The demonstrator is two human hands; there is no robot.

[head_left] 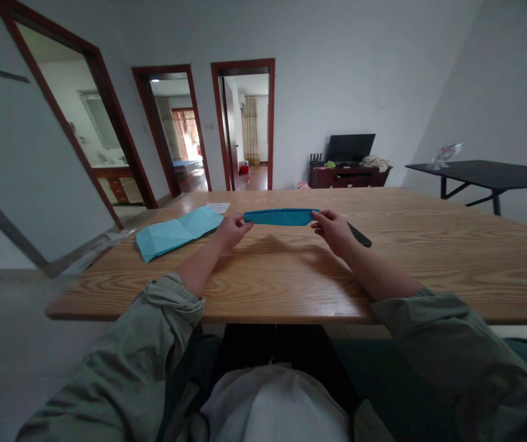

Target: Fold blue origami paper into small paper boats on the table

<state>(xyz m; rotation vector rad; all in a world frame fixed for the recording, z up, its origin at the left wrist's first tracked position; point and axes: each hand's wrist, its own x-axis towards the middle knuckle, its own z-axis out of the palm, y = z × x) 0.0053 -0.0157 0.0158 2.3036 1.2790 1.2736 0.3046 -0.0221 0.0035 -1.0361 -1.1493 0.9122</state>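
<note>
Blue folded strip (282, 217) is above the wood table (286, 294), long axis side to side between our hands; left hand (233, 230) pinches one end, right hand (333, 230) the other, about equally near.

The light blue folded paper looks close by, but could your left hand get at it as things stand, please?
Probably yes: the light blue folded paper lies just beside the left hand, nothing visible between them, though that hand would likely first release the darker blue strip.
</note>
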